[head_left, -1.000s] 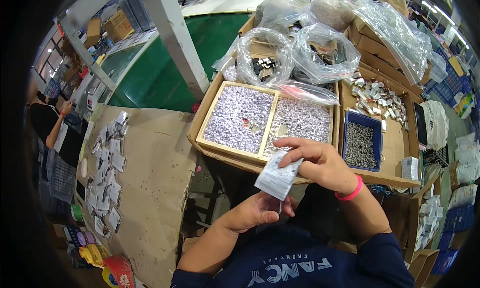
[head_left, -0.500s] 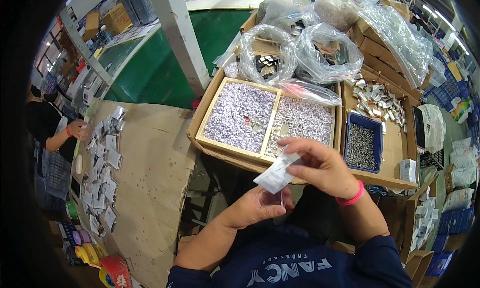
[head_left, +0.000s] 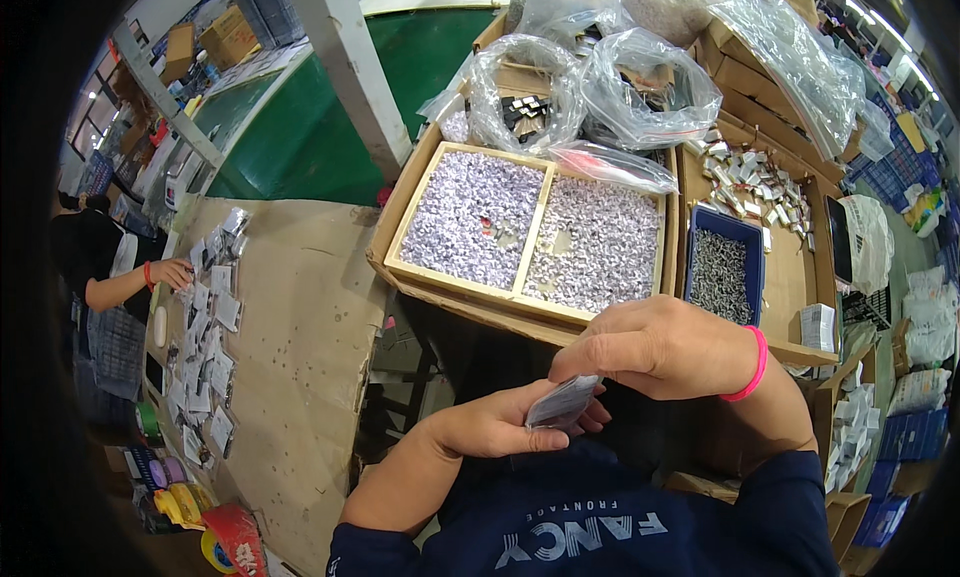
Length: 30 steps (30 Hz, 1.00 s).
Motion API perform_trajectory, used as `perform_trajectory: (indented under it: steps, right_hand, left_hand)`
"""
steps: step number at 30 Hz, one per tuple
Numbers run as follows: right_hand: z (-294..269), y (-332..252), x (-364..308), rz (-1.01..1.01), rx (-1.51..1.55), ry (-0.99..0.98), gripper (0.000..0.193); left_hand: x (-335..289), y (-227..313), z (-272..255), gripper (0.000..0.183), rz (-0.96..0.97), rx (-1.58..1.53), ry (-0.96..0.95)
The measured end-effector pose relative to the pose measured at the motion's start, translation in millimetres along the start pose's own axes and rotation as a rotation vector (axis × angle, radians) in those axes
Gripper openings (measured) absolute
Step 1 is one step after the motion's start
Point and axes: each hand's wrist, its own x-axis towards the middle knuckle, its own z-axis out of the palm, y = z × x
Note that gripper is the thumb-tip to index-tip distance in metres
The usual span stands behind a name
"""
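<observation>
My left hand [head_left: 490,422] holds a small clear plastic packet [head_left: 562,405] in front of my chest, with the thumb along its near side. Inside it shows a folded printed paper, greyish through the plastic. My right hand [head_left: 655,349], a pink band on its wrist, reaches over from the right with fingers bent and pinched at the packet's upper edge, on the paper's end. Its fingertips are partly hidden behind the hand. Beyond both hands stands a wooden tray [head_left: 522,295] in two compartments, each full of small white-and-grey pieces.
Right of the tray, a blue bin [head_left: 757,277] holds small metal parts beside loose white-and-silver pieces [head_left: 755,187]. Plastic bags [head_left: 650,92] lie behind. Flat packets [head_left: 210,352] cover part of the left table [head_left: 300,307], where another person's hand [head_left: 172,273] reaches in. A metal post [head_left: 350,72] rises behind.
The folded paper has gone down from my right hand's raised grip into the clear packet in my left hand. My right hand has lowered. The other person's hand has moved onto the packets.
</observation>
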Motion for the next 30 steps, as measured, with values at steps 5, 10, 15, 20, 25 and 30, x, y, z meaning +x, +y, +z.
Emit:
perform_trajectory:
  steps: [5,10,15,20,25,30]
  right_hand:
    - [-8.1,-2.1,0.8,-0.094,-0.005,0.000,0.032]
    - [-2.8,-0.7,0.1,-0.011,0.010,-0.083,0.032]
    - [-1.9,1.4,-1.8,0.016,-0.100,-0.016,0.031]
    - [0.1,4.7,-4.8,0.037,-0.004,-0.143,0.030]
    - [20.6,9.9,-4.8,0.200,0.164,-0.022,0.021]
    - [40.5,8.1,-10.1,0.306,0.196,0.138,0.027]
  left_hand:
    - [-0.7,-1.9,1.2,0.061,-0.016,-0.059,-0.056]
    - [3.0,-5.0,2.2,0.057,-0.094,0.172,-0.053]
    - [6.9,-14.8,9.5,0.050,-0.029,0.146,0.066]
    - [10.8,-18.9,14.2,0.052,0.018,-0.031,0.108]
    - [18.4,-13.8,16.5,0.080,0.048,-0.191,0.208]
    - [22.3,-3.5,14.0,0.084,0.103,-0.314,0.365]
